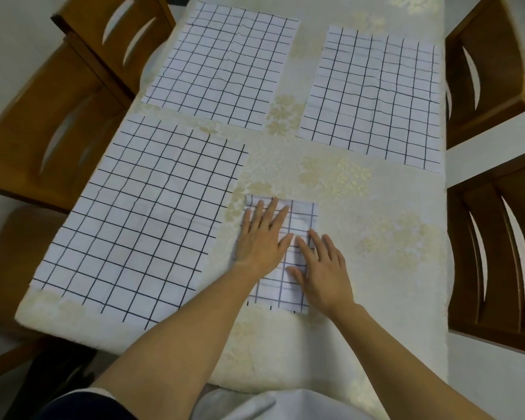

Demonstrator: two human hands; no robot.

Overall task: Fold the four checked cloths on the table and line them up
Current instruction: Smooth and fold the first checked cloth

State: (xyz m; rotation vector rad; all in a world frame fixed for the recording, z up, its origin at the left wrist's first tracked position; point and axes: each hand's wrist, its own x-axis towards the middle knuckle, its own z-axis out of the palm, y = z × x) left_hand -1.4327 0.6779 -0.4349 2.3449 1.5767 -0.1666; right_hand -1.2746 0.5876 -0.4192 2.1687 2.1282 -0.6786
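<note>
Four white cloths with black checks lie on the table (376, 268). One folded cloth (300, 218) sits as a small rectangle near the front middle. My left hand (261, 237) presses flat on its upper left part, fingers straight and spread. My right hand (323, 268) lies flat on its lower right part, fingers straight. Three cloths are spread out unfolded: a large near-left cloth (140, 216), a far-left cloth (222, 65) and a far-right cloth (373, 98).
A cream cover with pale gold flowers drapes the table. Wooden chairs stand along both sides: two on the left (52, 125) and two on the right (494, 68). A bare strip of cover runs between the cloths.
</note>
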